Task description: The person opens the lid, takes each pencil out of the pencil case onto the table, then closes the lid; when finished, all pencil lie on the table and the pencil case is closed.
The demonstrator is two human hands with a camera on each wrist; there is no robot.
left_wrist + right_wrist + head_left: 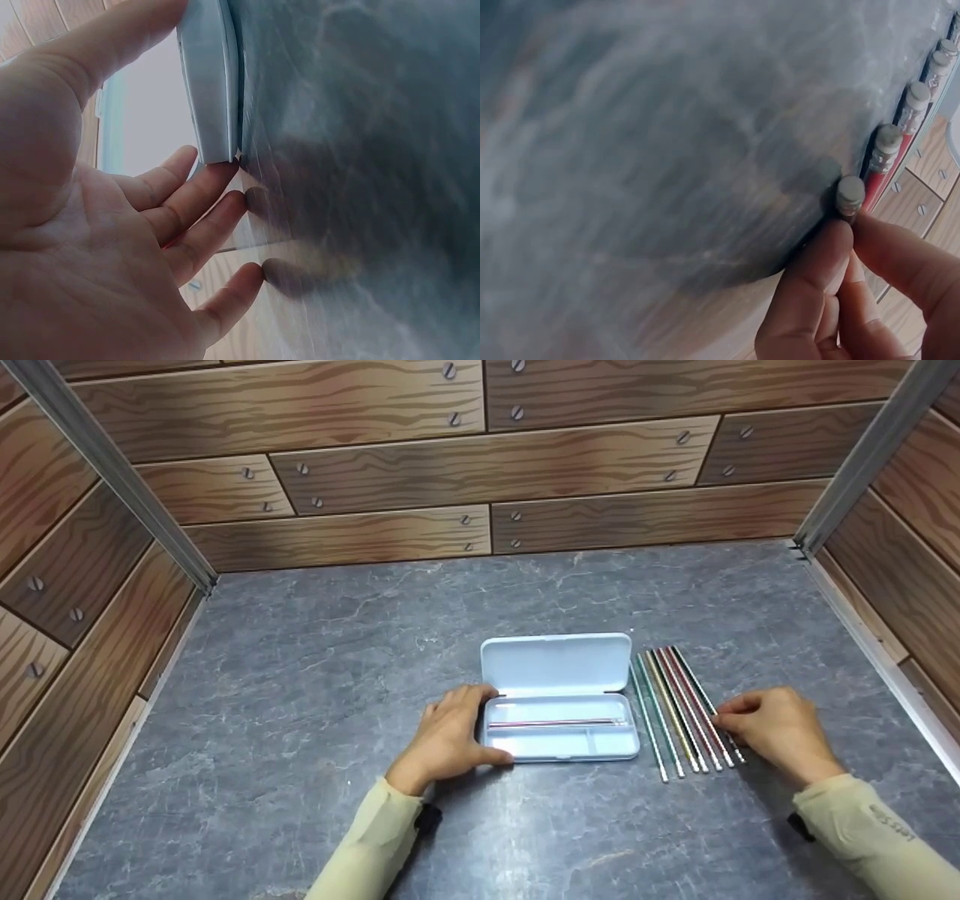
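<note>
A light blue pencil case (540, 745) lies with its lid raised. One reddish pencil (555, 724) rests lengthwise inside it. At the case's left end, my left hand (448, 733) holds it, thumb at the front edge and fingers toward the hinge side; the left wrist view shows the thumb and fingertips against the case (206, 90). To the right of the case is a row of several pencils (697, 706) with pale eraser ends. My right hand (780, 727) pinches the dark pencil (696, 682) at the row's right end. Close up, its eraser (850, 193) sticks out past my fingertips.
The grey marbled tabletop (337, 660) is bounded by wood-patterned walls (390, 484) at the back and sides. Metal posts (142, 502) stand in the two back corners. A small divider (590, 742) splits the front part of the case.
</note>
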